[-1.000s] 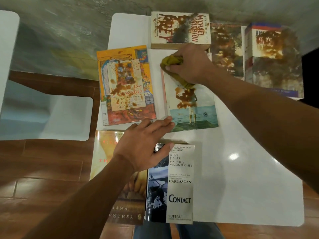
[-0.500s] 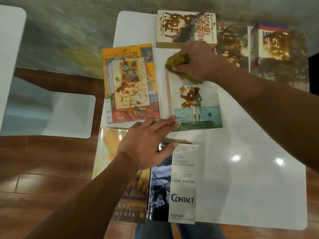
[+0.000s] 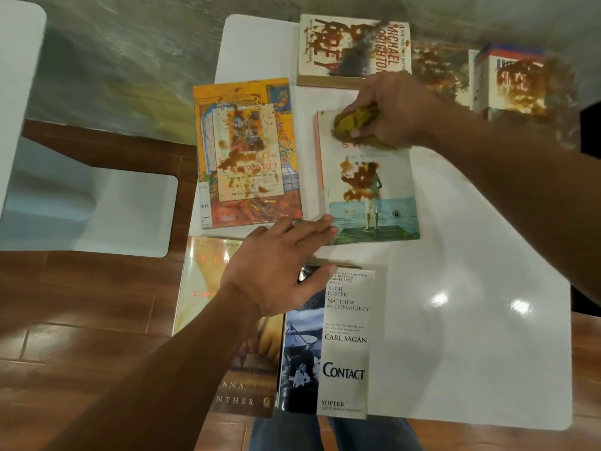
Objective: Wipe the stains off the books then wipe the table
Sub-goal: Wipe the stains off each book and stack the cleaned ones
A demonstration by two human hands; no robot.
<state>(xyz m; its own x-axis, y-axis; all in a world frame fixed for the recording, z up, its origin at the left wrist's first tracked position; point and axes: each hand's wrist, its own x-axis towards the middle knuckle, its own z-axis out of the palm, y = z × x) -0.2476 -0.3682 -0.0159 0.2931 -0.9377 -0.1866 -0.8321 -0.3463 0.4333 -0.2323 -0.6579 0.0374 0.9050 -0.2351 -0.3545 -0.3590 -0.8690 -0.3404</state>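
The right hand (image 3: 395, 110) grips the yellow cloth (image 3: 356, 120) on the far end of the seaside book (image 3: 367, 177), whose brown stain (image 3: 359, 180) lies nearer along its long axis, while the flat left hand (image 3: 279, 271) steadies the near corner on the tabletop (image 3: 471, 288)

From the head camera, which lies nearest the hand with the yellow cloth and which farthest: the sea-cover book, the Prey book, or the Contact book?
Measured from the right hand, which holds the cloth:
1. Sea-cover book: directly under the hand, mid-table.
2. Prey book: just beyond the hand, at the table's far edge.
3. Contact book: farthest, at the near edge by the left hand.
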